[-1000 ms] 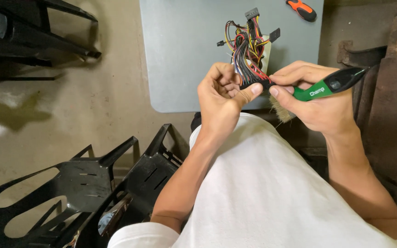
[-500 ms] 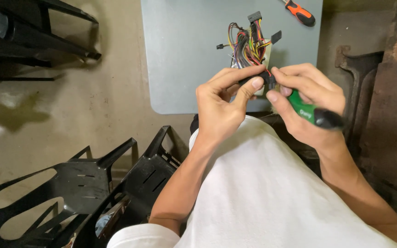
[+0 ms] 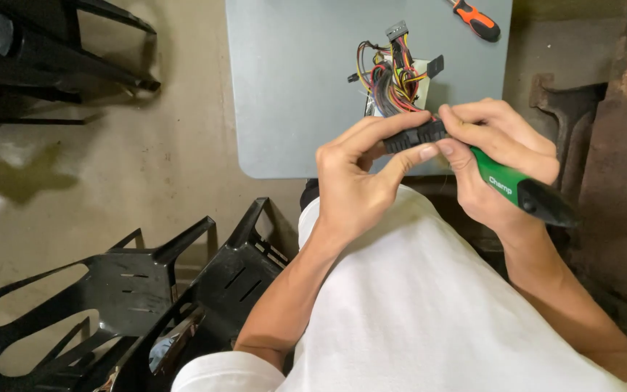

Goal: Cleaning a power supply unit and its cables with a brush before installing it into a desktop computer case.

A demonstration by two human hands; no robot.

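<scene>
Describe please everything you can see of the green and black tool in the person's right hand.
The green and black tool looks like a screwdriver; only its handle shows. The handle seems plastic, bright green with white print, ending in a black tapered butt that points down and to the right, past the wrist. The right hand wraps around its upper part, so the shaft and tip are hidden behind the fingers. It lies tilted, close to the black connector that both hands pinch. Whether the tip touches the connector cannot be told.

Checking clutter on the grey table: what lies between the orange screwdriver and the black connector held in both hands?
In the head view, the wire bundle with its small plugs lies between the orange screwdriver and the black connector, pinched by the left hand and right hand.
</scene>
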